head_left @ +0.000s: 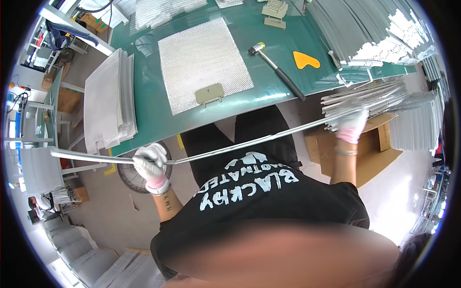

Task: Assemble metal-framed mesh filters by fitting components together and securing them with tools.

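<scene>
My left hand (151, 161), in a white glove with a pink cuff, is closed around a long thin silvery metal strip (254, 140). The strip bends near this hand and stretches across in front of my body. My right hand (353, 126), also gloved, is at the strip's right part, beside a pile of similar metal strips (370, 96); motion smears its fingers, so its grip cannot be made out. On the green table (269, 89) lies a silvery mesh sheet (201, 57), with a beige plate (210, 94) on its near edge.
A mallet (278, 73), an orange scraper (306, 60) and a screwdriver (334, 60) lie on the table. Stacked mesh sheets (108, 101) overhang its left edge; grey strips (350, 26) fill its far right. A cardboard box (365, 156) stands below right, a round fan (132, 177) below left.
</scene>
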`<action>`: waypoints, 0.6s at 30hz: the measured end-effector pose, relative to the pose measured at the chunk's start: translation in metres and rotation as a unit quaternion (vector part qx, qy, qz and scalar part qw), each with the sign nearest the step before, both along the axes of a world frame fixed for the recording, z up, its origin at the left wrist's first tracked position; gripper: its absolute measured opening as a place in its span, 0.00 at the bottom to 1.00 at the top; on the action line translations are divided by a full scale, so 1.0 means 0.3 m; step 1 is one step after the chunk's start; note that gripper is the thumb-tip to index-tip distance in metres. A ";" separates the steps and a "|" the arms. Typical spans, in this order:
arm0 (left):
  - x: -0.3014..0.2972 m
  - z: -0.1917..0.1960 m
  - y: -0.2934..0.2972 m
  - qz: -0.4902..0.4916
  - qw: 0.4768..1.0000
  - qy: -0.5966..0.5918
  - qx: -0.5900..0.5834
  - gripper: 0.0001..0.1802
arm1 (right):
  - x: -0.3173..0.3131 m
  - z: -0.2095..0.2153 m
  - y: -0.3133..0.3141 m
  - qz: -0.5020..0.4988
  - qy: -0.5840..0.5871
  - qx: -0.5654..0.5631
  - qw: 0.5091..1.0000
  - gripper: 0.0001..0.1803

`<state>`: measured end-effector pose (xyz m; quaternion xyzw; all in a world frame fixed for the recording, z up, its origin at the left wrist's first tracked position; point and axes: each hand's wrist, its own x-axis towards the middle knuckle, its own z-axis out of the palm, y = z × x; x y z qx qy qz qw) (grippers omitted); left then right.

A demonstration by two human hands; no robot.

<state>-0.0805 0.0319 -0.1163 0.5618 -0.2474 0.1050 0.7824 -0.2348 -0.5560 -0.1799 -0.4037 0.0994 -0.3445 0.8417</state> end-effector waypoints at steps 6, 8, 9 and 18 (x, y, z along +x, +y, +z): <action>-0.075 -0.044 -0.040 -0.069 0.936 0.220 0.268 0.29 | 0.082 0.664 0.215 -0.059 -0.230 0.011 0.971 0.13; -0.108 -0.093 -0.103 -0.113 0.930 0.209 0.279 0.27 | 0.164 0.718 0.356 0.028 -0.294 0.030 0.955 0.12; -0.130 -0.109 -0.135 -0.128 0.929 0.214 0.274 0.27 | 0.238 0.744 0.475 -0.087 -0.215 -0.045 0.972 0.12; -0.255 -0.253 -0.224 0.290 0.926 0.045 0.237 0.39 | 0.797 0.244 0.619 0.374 -0.053 0.098 0.921 0.09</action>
